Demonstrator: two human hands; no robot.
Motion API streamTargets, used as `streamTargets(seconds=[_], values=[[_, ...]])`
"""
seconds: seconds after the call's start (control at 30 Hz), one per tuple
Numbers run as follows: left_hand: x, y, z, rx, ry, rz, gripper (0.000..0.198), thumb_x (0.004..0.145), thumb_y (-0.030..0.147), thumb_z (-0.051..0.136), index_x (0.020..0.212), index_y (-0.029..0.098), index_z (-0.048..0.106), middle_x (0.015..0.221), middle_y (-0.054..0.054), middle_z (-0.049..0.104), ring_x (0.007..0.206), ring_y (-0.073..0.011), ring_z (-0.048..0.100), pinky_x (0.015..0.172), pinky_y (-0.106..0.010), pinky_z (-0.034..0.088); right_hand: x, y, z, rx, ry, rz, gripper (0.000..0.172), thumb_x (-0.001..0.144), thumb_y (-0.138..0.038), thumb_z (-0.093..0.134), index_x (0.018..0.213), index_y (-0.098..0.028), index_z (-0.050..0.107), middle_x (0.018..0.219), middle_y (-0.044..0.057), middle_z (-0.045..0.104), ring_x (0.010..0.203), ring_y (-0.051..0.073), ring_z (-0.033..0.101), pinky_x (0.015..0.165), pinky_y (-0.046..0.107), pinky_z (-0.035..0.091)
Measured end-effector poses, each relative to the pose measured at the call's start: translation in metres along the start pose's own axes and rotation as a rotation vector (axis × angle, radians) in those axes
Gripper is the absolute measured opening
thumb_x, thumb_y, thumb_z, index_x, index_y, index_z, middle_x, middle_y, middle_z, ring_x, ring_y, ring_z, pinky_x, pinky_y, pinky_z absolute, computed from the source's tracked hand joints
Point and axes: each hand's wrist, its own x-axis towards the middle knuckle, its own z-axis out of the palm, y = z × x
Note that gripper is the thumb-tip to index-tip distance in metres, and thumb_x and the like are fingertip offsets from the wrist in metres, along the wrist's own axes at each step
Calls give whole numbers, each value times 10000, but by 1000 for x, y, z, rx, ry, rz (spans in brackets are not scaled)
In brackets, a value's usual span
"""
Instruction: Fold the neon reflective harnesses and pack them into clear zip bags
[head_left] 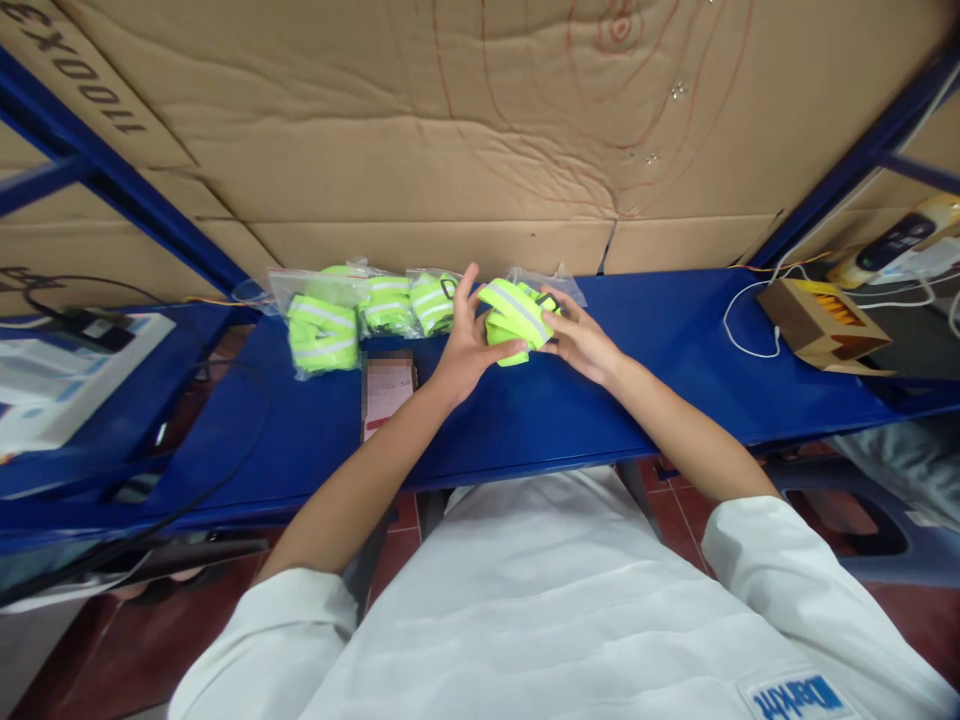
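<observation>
Between my hands, above the blue table (645,330), is a folded neon-yellow reflective strap (514,318) with a grey stripe and a black buckle. My left hand (471,340) grips it from the left, thumb across its lower front and index finger raised. From the right, my right hand (581,340) closes its fingers on the edge near the buckle. A clear plastic bag (559,287) lies just behind, partly hidden by the strap and my right hand. To the left, several bagged neon-yellow straps (322,335) rest along the back of the table.
A phone (388,385) lies left of my left forearm. Toward the right end stand an open cardboard box (821,325) and a white cable (739,345). Cardboard (450,170) walls the back, between blue metal posts (150,190). A white box (90,380) sits at far left.
</observation>
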Motion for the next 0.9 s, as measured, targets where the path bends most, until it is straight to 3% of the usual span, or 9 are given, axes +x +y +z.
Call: streamTargets(seconds=[0.1,0.2,0.3,0.43,0.5,0.57,0.7,0.8,0.9], values=[[0,2,4,-148,28,-129,1115,739,560,952,1622,419,286,1590,-80,518,1438,-275,581,1129,-399,550,4,-5,-6,83,-60,32,533,802,-580,830,1170,-260,615,1154,41,742,1041,232,722,885,421,673],[1,1,6,-204,61,-233,795,894,688,752,1554,367,447,1437,-78,664,1351,-280,654,1081,-437,579,5,-3,-5,103,-73,21,464,844,-602,732,1116,-246,613,1065,47,751,1042,244,721,888,437,666],[3,-2,7,-231,89,-287,638,961,784,552,1370,302,637,1335,-89,727,1301,-299,685,1018,-448,610,3,-1,-1,97,-60,5,425,830,-575,720,1072,-248,597,995,35,747,1028,248,722,877,438,665],[2,-7,7,-116,91,-259,410,912,572,768,1135,231,721,1311,-75,747,1305,-284,678,1075,-402,581,4,5,3,16,-37,21,460,810,-610,703,1064,-248,577,1019,47,752,1094,275,715,879,437,664],[0,-11,7,-20,73,-218,398,879,459,827,1184,230,712,1329,-71,741,1327,-274,665,1134,-405,541,6,12,4,-53,-11,16,497,827,-683,650,1036,-240,560,1046,63,750,1145,289,711,907,447,661],[-4,-14,8,108,35,-167,518,840,373,869,1303,237,680,1391,-82,713,1374,-280,634,1198,-418,484,9,19,4,-117,23,-19,556,830,-737,638,1063,-242,541,1102,71,744,1182,290,708,943,458,658],[-12,-17,9,354,69,-102,808,688,231,980,1414,252,629,1456,-91,670,1363,-324,626,1221,-439,448,9,27,4,-135,41,-50,783,739,-698,831,1298,-278,478,1320,58,705,1186,273,723,977,479,661],[-11,-14,8,359,176,-67,661,724,265,964,1313,223,666,1263,-74,736,1208,-307,697,1117,-421,522,4,23,5,-134,-57,8,895,694,-591,933,1393,-282,466,1389,65,683,1185,277,732,998,502,656],[-7,-7,7,129,275,-89,491,789,311,918,1196,204,665,1160,-53,755,1126,-280,731,1014,-394,585,-1,16,3,-188,-138,11,921,644,-441,995,1409,-256,517,1320,58,714,1179,266,726,1036,480,632]])
